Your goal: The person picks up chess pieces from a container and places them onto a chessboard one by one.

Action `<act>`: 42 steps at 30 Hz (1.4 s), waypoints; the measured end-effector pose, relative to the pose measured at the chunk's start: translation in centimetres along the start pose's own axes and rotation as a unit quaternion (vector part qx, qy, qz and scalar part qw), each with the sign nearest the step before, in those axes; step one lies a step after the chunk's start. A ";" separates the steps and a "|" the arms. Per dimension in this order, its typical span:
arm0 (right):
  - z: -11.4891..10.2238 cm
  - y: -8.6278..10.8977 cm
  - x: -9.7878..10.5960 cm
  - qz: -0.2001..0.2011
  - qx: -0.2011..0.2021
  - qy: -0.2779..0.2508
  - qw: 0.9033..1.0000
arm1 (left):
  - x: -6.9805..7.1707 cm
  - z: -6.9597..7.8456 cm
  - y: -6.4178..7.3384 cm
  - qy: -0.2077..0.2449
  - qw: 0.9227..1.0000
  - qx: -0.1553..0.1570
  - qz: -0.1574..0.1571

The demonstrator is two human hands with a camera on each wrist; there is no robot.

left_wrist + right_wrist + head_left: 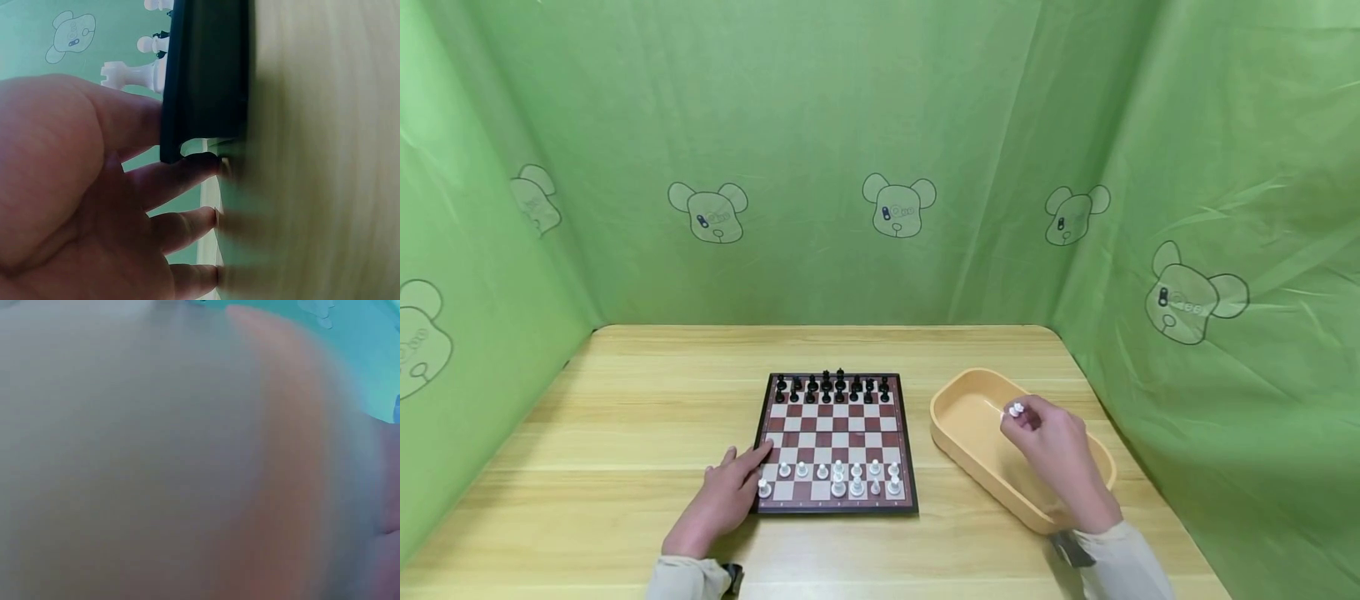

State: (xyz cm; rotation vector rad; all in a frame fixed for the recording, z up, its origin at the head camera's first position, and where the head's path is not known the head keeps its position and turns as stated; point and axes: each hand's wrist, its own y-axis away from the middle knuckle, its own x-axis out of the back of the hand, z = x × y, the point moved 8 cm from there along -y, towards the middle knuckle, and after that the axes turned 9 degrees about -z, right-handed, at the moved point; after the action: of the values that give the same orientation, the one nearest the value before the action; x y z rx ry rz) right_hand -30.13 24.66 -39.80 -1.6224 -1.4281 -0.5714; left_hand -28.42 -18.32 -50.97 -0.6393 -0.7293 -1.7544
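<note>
A folding-style chessboard (831, 425) with red and white squares lies on the table. My left hand (718, 504) is at its left edge; in the left wrist view the thumb touches the board's rim and the other fingers extend beside it, close to the table. Near that thumb stands a white rook (128, 76). Over the orange tray (985, 482), my right hand (1054, 446) pinches a small white chess piece (1017, 410) between thumb and fingertips; its kind is too small to tell. The right wrist view is mostly blurred and hides those fingertips.
Black chess pieces (826, 385) fill two rows at the board's far side. White pawns (802, 469) line the near side, with several larger white pieces (857, 486) behind them. Green curtains (820, 125) enclose the wooden table (662, 400) at the back and sides.
</note>
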 end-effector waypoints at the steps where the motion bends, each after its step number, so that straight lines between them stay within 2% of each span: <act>1: -0.5 -0.1 0.1 0.003 0.006 -0.003 1.000 | 0.0 0.0 0.0 0.000 1.000 0.000 0.000; 11: -5.1 -0.5 1.1 0.017 0.073 -0.019 0.997 | 0.0 -0.1 -0.1 -0.001 1.000 0.007 -0.004; 18: -7.4 -0.1 1.6 0.015 0.094 -0.040 0.995 | 0.0 0.1 0.1 -0.002 1.000 0.002 -0.002; 30: -10.6 0.0 -0.3 -0.014 0.139 -0.071 0.988 | 0.0 0.1 0.2 0.001 1.000 0.002 -0.003; 36: -12.1 -0.1 -1.1 -0.032 0.140 -0.082 0.986 | 0.1 0.2 0.2 -0.002 1.000 0.002 -0.004; 42: -13.7 -0.3 -1.9 -0.047 0.170 -0.097 0.980 | 0.2 0.3 0.2 -0.003 1.000 0.003 -0.005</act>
State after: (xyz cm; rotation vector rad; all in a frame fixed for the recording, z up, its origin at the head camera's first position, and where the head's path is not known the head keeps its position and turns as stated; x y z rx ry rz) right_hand -28.12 12.19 -34.23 -1.3712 -1.6503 -0.2083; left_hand -28.23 -18.29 -50.63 -0.6373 -0.7422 -1.7609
